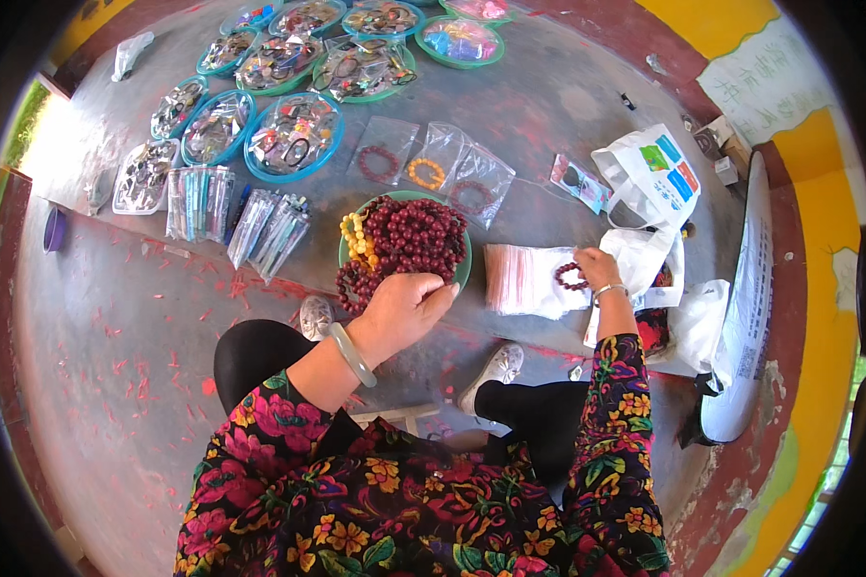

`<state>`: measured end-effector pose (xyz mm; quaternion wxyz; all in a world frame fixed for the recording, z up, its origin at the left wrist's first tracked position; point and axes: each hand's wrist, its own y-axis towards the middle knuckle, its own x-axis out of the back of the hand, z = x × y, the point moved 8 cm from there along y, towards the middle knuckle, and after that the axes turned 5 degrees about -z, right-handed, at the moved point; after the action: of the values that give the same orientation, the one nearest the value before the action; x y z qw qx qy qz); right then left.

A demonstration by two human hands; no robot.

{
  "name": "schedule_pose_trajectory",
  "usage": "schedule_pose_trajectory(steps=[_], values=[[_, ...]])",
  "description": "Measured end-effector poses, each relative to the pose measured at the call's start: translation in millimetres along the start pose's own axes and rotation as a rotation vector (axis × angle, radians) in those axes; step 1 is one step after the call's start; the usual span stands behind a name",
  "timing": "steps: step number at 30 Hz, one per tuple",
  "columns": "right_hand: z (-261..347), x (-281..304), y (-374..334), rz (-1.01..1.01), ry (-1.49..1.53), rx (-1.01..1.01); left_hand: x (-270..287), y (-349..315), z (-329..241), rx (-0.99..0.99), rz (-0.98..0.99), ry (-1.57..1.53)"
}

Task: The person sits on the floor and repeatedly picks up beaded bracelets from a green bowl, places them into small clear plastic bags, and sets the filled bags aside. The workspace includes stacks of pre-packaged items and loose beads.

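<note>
My right hand (598, 269) pinches a dark red bead bracelet (570, 277) at its edge. The bracelet hangs beside a stack of clear flat plastic bags (529, 279), whose right end lies just under it. Curled closed, my left hand (402, 310) is over the near rim of a green bowl (468, 260). Whatever its fingers may hold is hidden. Dark red bead bracelets (419, 236) fill the bowl in a heap, with yellow bead bracelets (358, 240) at its left side. Beyond the bowl lie bagged bracelets: a red one (378, 163), a yellow one (425, 173) and another red one (471, 196).
Several basins (293, 135) of small bagged goods stand at the far left, near bundles of pens (200, 204) in clear sleeves. A white carrier bag (656, 178) lies at the right, by a rolled white sheet (741, 317). Red scraps litter the lower floor.
</note>
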<state>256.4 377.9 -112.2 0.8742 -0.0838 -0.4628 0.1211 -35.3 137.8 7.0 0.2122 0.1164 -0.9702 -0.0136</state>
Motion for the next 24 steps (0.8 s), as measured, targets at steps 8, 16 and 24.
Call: schedule_pose_trajectory(steps=[8,16,24], values=[[-21.3,-39.0,-39.5,0.373,-0.782,0.325,-5.0,-6.0,-11.9,-0.088,0.013,0.052],[-27.5,-103.5,-66.5,0.378,-0.934,0.177,-9.6,-5.0,-10.9,-0.070,0.045,0.075],[-11.5,-114.7,-67.2,0.381,-1.066,0.251,-10.4,-4.7,-14.8,-0.158,0.026,0.077]])
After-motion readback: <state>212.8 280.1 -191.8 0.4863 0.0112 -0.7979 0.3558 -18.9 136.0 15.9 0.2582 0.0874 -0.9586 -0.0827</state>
